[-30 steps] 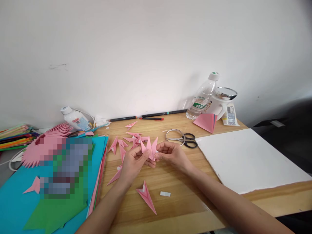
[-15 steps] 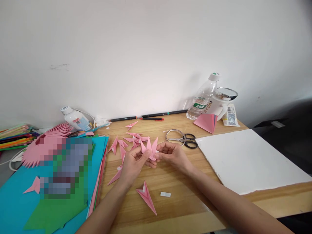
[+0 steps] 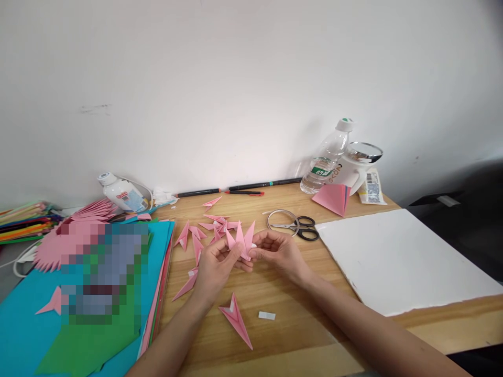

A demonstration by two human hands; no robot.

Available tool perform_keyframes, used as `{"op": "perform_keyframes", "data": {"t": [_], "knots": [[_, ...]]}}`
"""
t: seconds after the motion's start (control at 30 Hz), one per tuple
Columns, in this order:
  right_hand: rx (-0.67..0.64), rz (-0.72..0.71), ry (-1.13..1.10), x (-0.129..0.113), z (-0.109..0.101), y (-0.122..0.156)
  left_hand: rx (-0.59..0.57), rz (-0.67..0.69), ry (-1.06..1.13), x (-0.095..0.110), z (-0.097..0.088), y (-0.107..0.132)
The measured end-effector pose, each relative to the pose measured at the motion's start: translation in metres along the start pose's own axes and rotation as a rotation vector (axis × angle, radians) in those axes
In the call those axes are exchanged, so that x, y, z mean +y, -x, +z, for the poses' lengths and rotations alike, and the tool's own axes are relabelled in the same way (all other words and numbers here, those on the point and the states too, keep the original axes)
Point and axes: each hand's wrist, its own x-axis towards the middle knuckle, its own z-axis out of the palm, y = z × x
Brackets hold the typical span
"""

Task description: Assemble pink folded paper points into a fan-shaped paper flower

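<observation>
Between my two hands is a folded pink paper piece [image 3: 244,238] with several upward points, held just above the wooden table. My left hand [image 3: 221,259] grips its left side, thumb across the front and fingers behind. At its lower right edge, my right hand [image 3: 277,254] pinches with thumb and forefinger, near a small white bit at the fold. Close in front lies a single pink folded paper piece [image 3: 239,322] with a white patch, beside a small white strip [image 3: 266,315]. More pink folded pieces [image 3: 197,246] are scattered behind and left of my left hand.
Black-handled scissors [image 3: 306,228] and a tape ring [image 3: 283,222] lie behind my right hand. A white board [image 3: 408,262] is at right. Behind stand a water bottle [image 3: 326,157] and white mug [image 3: 359,162]. Coloured paper [image 3: 23,324] is stacked at left; pens [image 3: 200,192] lie along the wall.
Both hands keep their hold on the pink paper piece, with hardly any movement. The whole view has shifted very slightly.
</observation>
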Motion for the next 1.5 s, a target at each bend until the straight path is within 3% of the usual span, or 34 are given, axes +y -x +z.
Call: {"op": "perform_keyframes", "data": {"t": [0.33,0.47,0.57,0.63,0.73,0.8,0.87,1.13,1.3,1.4,1.5], "knots": [[-0.011,-0.077,0.016,0.002,-0.002,0.000,0.025,0.019,-0.003,-0.001,0.001,0.001],[-0.022,-0.119,0.053,0.002,-0.002,0.001,0.028,0.066,-0.114,-0.001,0.000,0.000],[-0.034,-0.258,0.243,0.000,-0.002,0.002,0.117,0.285,-0.327,-0.003,-0.001,0.001],[-0.013,-0.444,0.430,-0.003,-0.002,0.004,0.166,0.572,-0.483,-0.005,-0.003,0.003],[0.008,-0.766,0.626,-0.009,0.000,0.009,0.122,0.967,-0.621,-0.005,-0.006,0.008],[-0.008,-0.923,0.677,-0.013,0.001,0.012,0.091,1.089,-0.669,-0.005,-0.007,0.012],[-0.042,-1.006,0.711,-0.015,0.002,0.015,0.084,1.126,-0.708,-0.006,-0.008,0.015],[-0.145,-1.085,0.822,-0.017,-0.005,0.016,0.085,1.105,-0.758,-0.006,-0.011,0.018],[-0.173,-1.001,0.852,-0.011,-0.004,0.016,0.020,1.114,-0.669,-0.004,-0.007,0.013],[-0.132,-0.879,0.865,-0.006,-0.002,0.014,0.070,0.894,-0.575,-0.007,-0.004,0.009],[-0.082,-0.659,0.827,-0.002,0.000,0.011,0.107,0.456,-0.412,-0.010,-0.002,0.003]]}}
